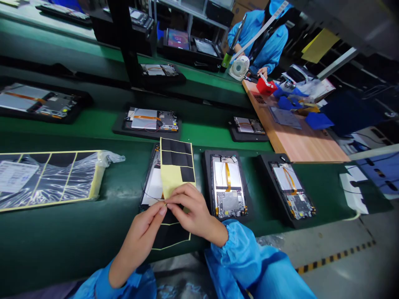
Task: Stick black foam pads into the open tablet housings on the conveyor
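Observation:
A sheet of black adhesive pads [176, 159] on yellow backing lies bent over an opened tablet [152, 182], hiding much of it. One pad place near its middle shows bare yellow backing. My left hand [141, 232] pinches at the sheet's left edge with thumb and forefinger. Right beside those fingertips, my right hand [195, 211] is also closed in a pinch on the sheet. Exactly which layer each hand grips is too small to tell. More black pads of the sheet show below my hands, near the bench's front edge.
Two opened tablets [228, 182] [288, 182] on black foam trays stand to the right. A plastic-wrapped pack of pad sheets [52, 176] lies left. Behind, more tablets sit on trays along a green conveyor [199, 135]. A co-worker [258, 37] is at the far side, near a white fan [239, 67].

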The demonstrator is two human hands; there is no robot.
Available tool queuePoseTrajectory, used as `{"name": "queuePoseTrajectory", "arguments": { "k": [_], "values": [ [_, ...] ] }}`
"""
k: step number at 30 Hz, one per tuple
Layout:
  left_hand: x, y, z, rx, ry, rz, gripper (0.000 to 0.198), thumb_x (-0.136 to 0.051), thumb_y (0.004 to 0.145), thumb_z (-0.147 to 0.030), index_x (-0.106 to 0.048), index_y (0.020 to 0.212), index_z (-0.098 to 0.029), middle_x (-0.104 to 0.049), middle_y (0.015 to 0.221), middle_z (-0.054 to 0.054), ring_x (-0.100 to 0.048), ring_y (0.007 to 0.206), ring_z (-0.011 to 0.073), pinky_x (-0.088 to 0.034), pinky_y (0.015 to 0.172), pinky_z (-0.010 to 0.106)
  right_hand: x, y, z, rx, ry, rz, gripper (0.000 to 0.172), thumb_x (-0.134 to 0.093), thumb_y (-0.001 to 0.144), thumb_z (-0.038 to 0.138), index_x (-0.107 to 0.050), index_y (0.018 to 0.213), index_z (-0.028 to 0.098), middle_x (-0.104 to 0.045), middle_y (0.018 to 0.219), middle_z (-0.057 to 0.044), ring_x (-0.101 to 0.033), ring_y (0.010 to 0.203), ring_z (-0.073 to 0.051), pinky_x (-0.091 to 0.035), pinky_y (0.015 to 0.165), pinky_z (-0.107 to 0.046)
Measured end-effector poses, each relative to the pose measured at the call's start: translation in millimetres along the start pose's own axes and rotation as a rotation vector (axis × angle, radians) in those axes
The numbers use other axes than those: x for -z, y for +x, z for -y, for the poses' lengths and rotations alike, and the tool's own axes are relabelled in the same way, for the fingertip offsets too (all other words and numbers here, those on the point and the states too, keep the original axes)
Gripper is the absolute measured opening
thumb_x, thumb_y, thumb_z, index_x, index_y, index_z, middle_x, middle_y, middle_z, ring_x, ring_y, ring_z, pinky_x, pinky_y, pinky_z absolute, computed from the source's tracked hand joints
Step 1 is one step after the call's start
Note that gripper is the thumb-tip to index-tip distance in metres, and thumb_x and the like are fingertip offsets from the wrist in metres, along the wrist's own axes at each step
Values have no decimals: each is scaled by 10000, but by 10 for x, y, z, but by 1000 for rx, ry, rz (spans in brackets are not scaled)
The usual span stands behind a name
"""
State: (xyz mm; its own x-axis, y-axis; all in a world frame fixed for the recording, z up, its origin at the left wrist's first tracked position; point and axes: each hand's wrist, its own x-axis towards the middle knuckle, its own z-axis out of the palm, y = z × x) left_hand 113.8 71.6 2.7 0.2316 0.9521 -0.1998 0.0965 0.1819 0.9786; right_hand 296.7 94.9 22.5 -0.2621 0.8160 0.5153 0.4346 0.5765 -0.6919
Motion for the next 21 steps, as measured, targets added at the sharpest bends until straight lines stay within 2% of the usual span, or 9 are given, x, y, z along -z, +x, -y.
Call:
{"name": "queuePoseTrajectory", "arguments": {
  "k": [5,9,12,14,17,21],
  "values": [
    [-16,4,-13,6,-26,-6,421,-634,979,-561,-841,1073,-207,-809,998,67,-727,895,255,-575,870,276,-57,-24,4,97,-24,-138,134,-658,982,112,-774,966,176,-737,904,-89,-703,825,-189,-597,724,-318],
    [-49,4,-66,46,-92,-18,441,-688,925,-606,-851,1015,-207,-806,950,70,-722,862,268,-593,855,304,-84,-105,-20,108,-85,-132,184,-642,968,86,-774,1024,201,-747,928,-91,-712,850,-206,-618,742,-351],
    [-57,26,-98,94,-134,-60,463,-734,861,-650,-847,897,-203,-792,876,71,-710,844,273,-593,868,324,-88,-163,-41,124,-150,-106,234,-652,952,76,-770,1093,220,-761,953,-91,-727,890,-220,-640,770,-370],
    [-49,60,-107,139,-154,-89,488,-741,831,-675,-815,778,-196,-759,784,63,-687,814,267,-587,819,317,-87,-177,-41,135,-163,-115,253,-653,952,80,-766,1129,221,-767,958,-94,-735,895,-224,-651,770,-372],
    [-30,129,-108,202,-160,-99,511,-755,804,-659,-710,616,-186,-667,647,34,-596,687,215,-520,642,275,-86,-170,-23,166,-154,-159,267,-647,963,86,-762,1162,223,-778,957,-95,-747,870,-219,-668,751,-365],
    [-30,197,-99,235,-173,-104,455,-822,743,-544,-638,550,-175,-597,575,2,-499,608,161,-431,572,249,-93,-154,-5,194,-132,-162,267,-643,976,85,-752,1183,214,-798,981,-102,-770,889,-218,-684,764,-359]
  ]
}}
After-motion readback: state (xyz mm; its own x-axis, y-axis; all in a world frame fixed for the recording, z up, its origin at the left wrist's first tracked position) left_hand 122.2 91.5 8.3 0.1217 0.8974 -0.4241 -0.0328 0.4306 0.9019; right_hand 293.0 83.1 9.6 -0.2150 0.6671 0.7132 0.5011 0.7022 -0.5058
